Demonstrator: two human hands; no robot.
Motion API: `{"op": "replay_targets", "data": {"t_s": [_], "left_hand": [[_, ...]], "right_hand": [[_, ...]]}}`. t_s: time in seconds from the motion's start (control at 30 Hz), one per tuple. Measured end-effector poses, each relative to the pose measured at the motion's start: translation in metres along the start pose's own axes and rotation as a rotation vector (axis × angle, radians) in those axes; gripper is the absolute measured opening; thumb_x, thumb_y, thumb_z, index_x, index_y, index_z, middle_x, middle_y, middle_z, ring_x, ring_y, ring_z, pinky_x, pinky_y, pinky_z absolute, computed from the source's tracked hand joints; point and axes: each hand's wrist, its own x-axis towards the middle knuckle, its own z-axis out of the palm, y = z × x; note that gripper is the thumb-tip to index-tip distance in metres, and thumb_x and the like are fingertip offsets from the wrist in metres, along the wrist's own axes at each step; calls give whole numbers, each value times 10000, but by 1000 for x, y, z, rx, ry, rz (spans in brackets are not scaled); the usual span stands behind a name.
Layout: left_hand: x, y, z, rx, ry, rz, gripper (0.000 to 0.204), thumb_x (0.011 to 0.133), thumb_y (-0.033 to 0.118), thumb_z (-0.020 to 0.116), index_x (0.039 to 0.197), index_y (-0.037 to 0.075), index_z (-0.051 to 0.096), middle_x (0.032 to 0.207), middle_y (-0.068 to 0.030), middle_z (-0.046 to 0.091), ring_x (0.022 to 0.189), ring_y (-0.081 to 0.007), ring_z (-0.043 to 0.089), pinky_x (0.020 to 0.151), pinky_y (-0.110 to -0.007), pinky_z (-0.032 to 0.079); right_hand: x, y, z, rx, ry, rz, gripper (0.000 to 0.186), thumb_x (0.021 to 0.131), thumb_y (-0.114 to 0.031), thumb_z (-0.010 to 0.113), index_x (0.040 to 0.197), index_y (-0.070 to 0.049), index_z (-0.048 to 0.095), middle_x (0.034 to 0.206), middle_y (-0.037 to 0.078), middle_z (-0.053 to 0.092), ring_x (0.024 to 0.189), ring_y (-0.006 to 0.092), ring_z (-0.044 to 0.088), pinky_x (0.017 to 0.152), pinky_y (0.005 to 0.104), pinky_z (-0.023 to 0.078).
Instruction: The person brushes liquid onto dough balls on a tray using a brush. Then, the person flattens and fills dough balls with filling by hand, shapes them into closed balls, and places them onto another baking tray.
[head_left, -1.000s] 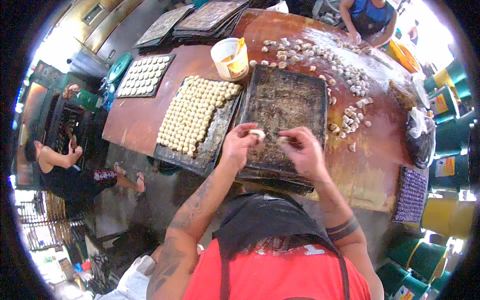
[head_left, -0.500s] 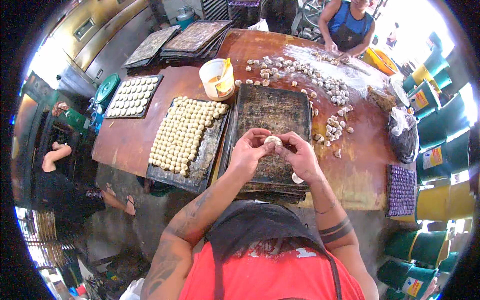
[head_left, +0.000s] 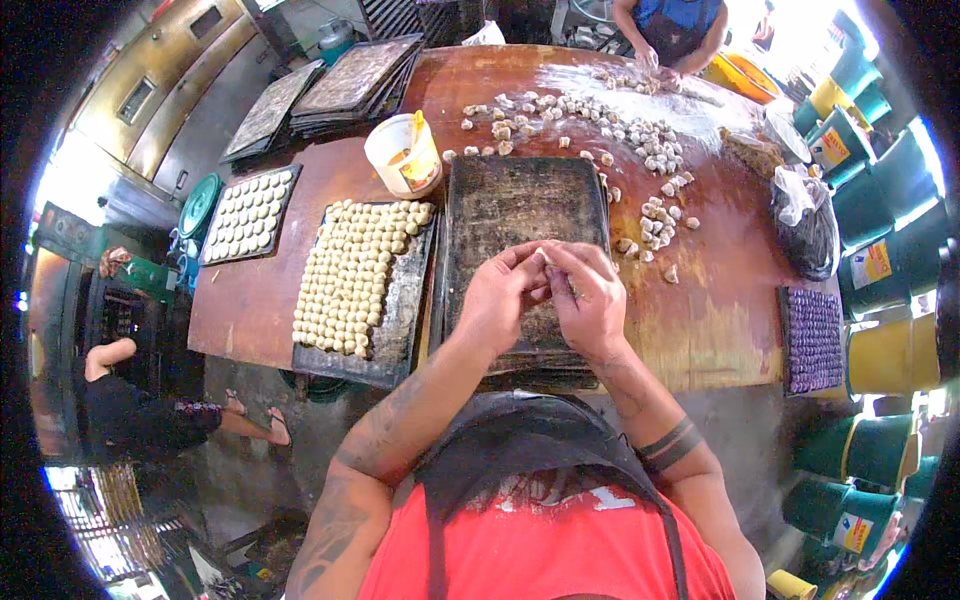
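- Far left of frame: a person in black [head_left: 150,415], bare feet or sandals hard to tell.
- Left, on the brown table [head_left: 725,335]: flat pale rounds [head_left: 250,213] in rows on a dark tray.
- Upper left: stacked flat trays [head_left: 355,82], worn and brownish.
- Left of centre: pale dough balls [head_left: 345,275], packed close on a blackened tray [head_left: 398,328]; its lower right part bare.
- Just above them: white bucket [head_left: 416,178], yellow handle at its rim.
- Centre: left hand [head_left: 503,297] above a dark tray stack [head_left: 515,200]; thumb and forefinger pinching a small piece of dough [head_left: 541,257], mostly hidden.
- Same spot: right hand [head_left: 592,303], fingers curled, tips pinching the same piece and meeting the other hand's.
- Upper right of centre: floured lumps [head_left: 655,140], scattered; co-worker [head_left: 678,32] at top edge, hands near flour.
- Right: dark plastic bag [head_left: 810,245]; below, purple pieces [head_left: 814,340] in rows.
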Motion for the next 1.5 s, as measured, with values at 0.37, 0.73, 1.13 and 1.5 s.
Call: {"op": "replay_targets", "data": {"t_s": [0.37, 0.73, 1.13, 1.5], "left_hand": [[13, -34, 8, -6, -205, -131, 515, 820, 258, 880, 1228, 33, 660, 1126, -72, 711, 1029, -242, 704, 869, -391, 588], [36, -87, 16, 737, 177, 384, 292, 977, 25, 692, 1260, -42, 656, 1096, -97, 742, 970, -127, 697, 855, -285, 572], [-4, -87, -60, 1010, 302, 169, 531, 941, 149, 765, 1415, 23, 563, 1386, -155, 638, 1266, -258, 628, 1107, -393, 484], [-40, -31, -204, 1329, 805, 338, 121, 930, 139, 729, 987, 33, 734, 875, -116, 743, 809, -260, 713, 771, -388, 560]], "right_hand": [[32, 31, -33, 186, -418, -330, 372, 667, 13, 827, 977, -60, 636, 1150, 118, 729, 1087, 316, 698, 936, 431, 566], [-15, 118, -26, 406, -316, 677, 470, 907, -246, 812, 1274, 19, 687, 1103, 129, 774, 993, 197, 722, 893, 361, 578], [-50, 163, -5, -650, -353, -229, 518, 943, -332, 683, 1363, -33, 628, 1433, 182, 550, 1319, 404, 508, 1082, 502, 441], [-15, 290, -32, -400, -447, 252, 486, 814, -65, 698, 1297, -43, 643, 1230, 221, 697, 1214, 407, 614, 1065, 476, 476]]}}
